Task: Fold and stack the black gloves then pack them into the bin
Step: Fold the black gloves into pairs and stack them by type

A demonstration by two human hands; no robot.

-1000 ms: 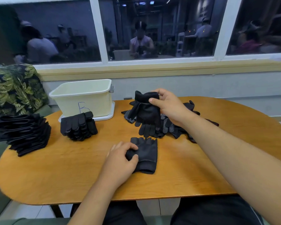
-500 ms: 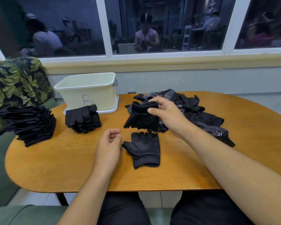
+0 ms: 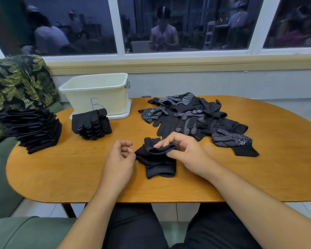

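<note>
The right hand (image 3: 185,155) is down at the middle of the oval wooden table (image 3: 258,168). Its thumb and curled fingers pinch the rolled cuff of a plain black fabric glove (image 3: 162,150). That glove sits low over a second flat black glove (image 3: 160,168) lying on the wood right in front of the person. Black on black, so where one ends and the other begins is hard to make out.

The left hand (image 3: 118,159) rests just beside the gloves' left edge, fingers loosely curled, with nothing in its hold.

Behind the right hand sprawls a loose heap of black gloves with white-dotted palms (image 3: 196,119), unfolded and overlapping. At the far left of the table stands the cream rectangular plastic bin (image 3: 106,97), marked with a pen letter on its front wall and sitting on a white lid (image 3: 120,115). A neat stack of folded black gloves (image 3: 92,124) sits against the bin's front. A taller pile of folded black gloves (image 3: 36,130) sits at the table's left edge, in front of a green leaf-print cushion (image 3: 16,81).
</note>
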